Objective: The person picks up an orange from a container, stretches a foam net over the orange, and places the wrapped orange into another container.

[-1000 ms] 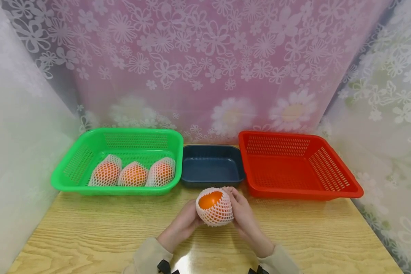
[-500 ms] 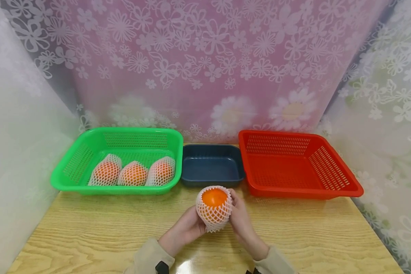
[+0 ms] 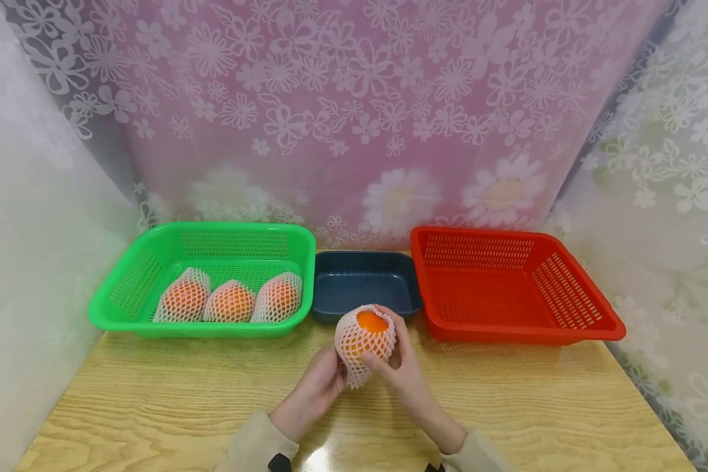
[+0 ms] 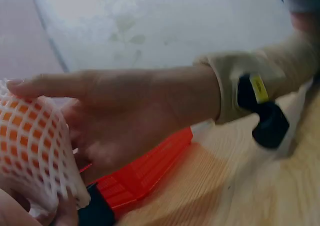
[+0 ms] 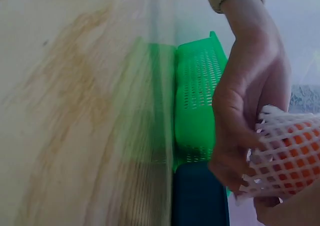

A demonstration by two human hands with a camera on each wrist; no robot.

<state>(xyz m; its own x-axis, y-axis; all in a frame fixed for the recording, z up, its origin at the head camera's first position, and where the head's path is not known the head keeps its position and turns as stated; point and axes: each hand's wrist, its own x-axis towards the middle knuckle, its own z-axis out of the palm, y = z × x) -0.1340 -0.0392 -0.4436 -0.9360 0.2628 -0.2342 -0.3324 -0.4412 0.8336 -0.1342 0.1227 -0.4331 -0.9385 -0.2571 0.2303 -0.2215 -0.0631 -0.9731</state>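
Between both hands is an orange round fruit [image 3: 372, 322] in a white foam net [image 3: 358, 347], held over the table in front of the blue tray. Its bare orange top shows through the net's opening, and the loose net end hangs down at the lower left. My left hand [image 3: 317, 385] grips the netted fruit from the left and below; in the right wrist view its fingers [image 5: 232, 158] are bent at the gathered net end. My right hand [image 3: 410, 373] holds the right side, thumb across the front of the net, other fingers behind.
A green basket [image 3: 200, 328] at the left holds three netted orange fruits [image 3: 232, 301]. The dark blue tray [image 3: 362, 288] stands between it and a red basket [image 3: 519, 334] at the right. A floral curtain [image 3: 354, 118] hangs behind the wooden table [image 3: 171, 400].
The netted fruit has turned in the hands and risen slightly, its net end swinging to the lower left. My right thumb has come round onto the front of the net.
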